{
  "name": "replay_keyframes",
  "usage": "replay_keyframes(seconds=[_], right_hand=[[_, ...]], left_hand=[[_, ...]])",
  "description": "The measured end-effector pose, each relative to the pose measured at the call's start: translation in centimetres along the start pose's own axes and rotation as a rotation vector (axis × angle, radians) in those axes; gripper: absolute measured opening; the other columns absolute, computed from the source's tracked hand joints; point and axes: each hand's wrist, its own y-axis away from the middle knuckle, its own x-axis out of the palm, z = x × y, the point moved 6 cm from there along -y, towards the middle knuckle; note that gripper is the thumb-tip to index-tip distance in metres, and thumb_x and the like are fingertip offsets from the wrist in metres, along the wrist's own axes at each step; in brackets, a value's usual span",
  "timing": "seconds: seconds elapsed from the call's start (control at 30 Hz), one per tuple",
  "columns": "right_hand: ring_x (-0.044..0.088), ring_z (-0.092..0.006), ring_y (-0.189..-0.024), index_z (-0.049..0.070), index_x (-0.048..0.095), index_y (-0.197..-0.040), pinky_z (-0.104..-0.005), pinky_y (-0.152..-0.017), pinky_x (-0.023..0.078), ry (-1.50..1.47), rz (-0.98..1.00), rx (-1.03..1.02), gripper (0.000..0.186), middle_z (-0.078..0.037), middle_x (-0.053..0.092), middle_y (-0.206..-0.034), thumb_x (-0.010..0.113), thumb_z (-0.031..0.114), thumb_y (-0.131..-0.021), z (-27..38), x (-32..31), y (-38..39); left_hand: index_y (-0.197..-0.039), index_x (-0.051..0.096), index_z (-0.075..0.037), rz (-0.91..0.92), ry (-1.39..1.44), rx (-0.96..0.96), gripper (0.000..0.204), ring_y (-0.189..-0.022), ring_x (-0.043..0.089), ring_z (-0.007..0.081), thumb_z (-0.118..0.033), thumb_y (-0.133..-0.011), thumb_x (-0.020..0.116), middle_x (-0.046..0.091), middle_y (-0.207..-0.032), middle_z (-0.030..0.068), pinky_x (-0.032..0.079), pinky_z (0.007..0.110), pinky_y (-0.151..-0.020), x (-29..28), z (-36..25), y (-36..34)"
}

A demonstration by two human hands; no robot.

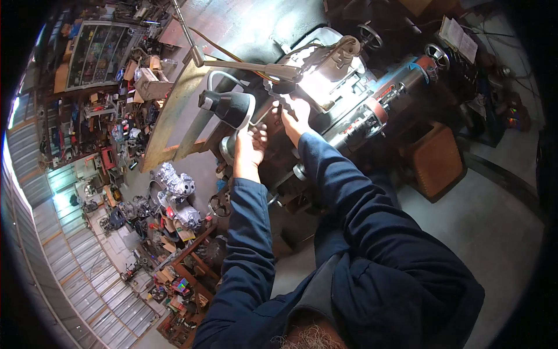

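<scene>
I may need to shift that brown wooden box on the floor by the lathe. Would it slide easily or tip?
The brown wooden box looks squat and flat-based, so probably it won't tip. It sits on smooth grey concrete floor, so likely slides with a firm push. Weight cannot be told.

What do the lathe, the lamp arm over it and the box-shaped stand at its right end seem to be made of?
The lathe: metal, painted grey with bare, shiny steel parts that glare under the light. The lamp arm: probably bare metal tubing, pale with a dull sheen. The box-shaped stand: looks like wood or board, matte brown; grain is too blurred to confirm. Both hands, left hand and right hand, work at the lathe.
</scene>
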Motion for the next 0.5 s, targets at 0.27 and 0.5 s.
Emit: replay_keyframes(seconds=[0.27, 0.5], right_hand=[[0.065, -0.0232, -0.054, -0.003, 0.067, -0.070, -0.0350, -0.054, 0.049, -0.145, 0.157, 0.171, 0.054, -0.015, 0.064, -0.059, 0.056, 0.044, -0.094, 3.4, -0.6, 2.6], [0.063, -0.0222, -0.050, -0.004, 0.066, -0.073, -0.0334, -0.049, 0.049, -0.212, 0.169, 0.129, 0.052, -0.015, 0.064, -0.060, 0.057, 0.043, -0.094, 4.7, -0.7, 3.3]], left_hand=[[-0.101, 0.057, 0.005, 0.298, 0.270, -0.385, 0.035, -0.059, 0.047, 0.0087, -0.030, -0.097, 0.055, 0.053, -0.075, 0.0035, 0.040, 0.020, -0.046, -1.3, -0.5, -0.1], [-0.101, 0.062, 0.001, 0.239, -0.574, 0.357, 0.010, -0.071, 0.058, 0.0113, -0.003, -0.092, 0.061, 0.065, -0.089, 0.0075, 0.046, 0.023, -0.057, -1.4, -2.1, -0.4]])
